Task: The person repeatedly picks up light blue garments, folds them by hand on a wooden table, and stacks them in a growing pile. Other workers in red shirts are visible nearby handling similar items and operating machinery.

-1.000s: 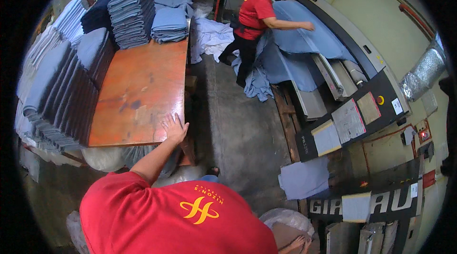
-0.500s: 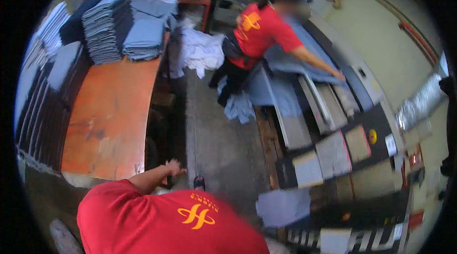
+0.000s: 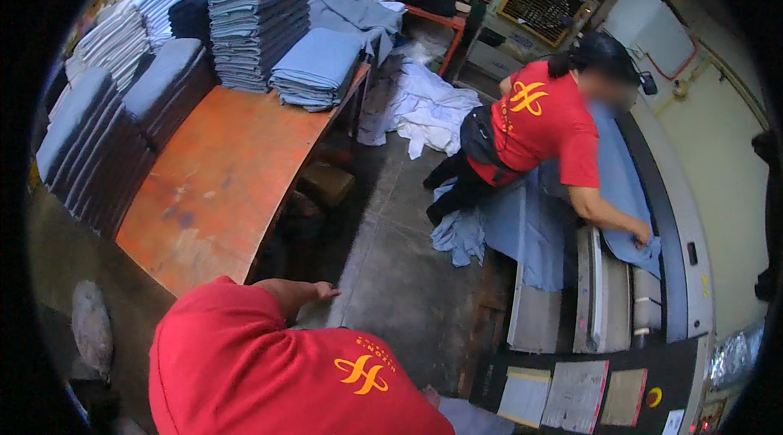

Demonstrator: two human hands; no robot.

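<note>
Fingers [image 3: 333, 291] of our left hand [image 3: 322, 292] lie stretched out and close together, gripping nothing, just off the near corner of the orange desk [image 3: 220, 182]. Our right hand [image 3: 427, 394] barely shows beside a grey-blue cloth [image 3: 473, 420]; whether its fingers grip, we cannot tell. Folded blue stacks [image 3: 257, 23] crowd the desk's far end.

Red short-sleeved shirt [image 3: 269, 370] with a yellow looping emblem on the chest, forearm bare
</note>
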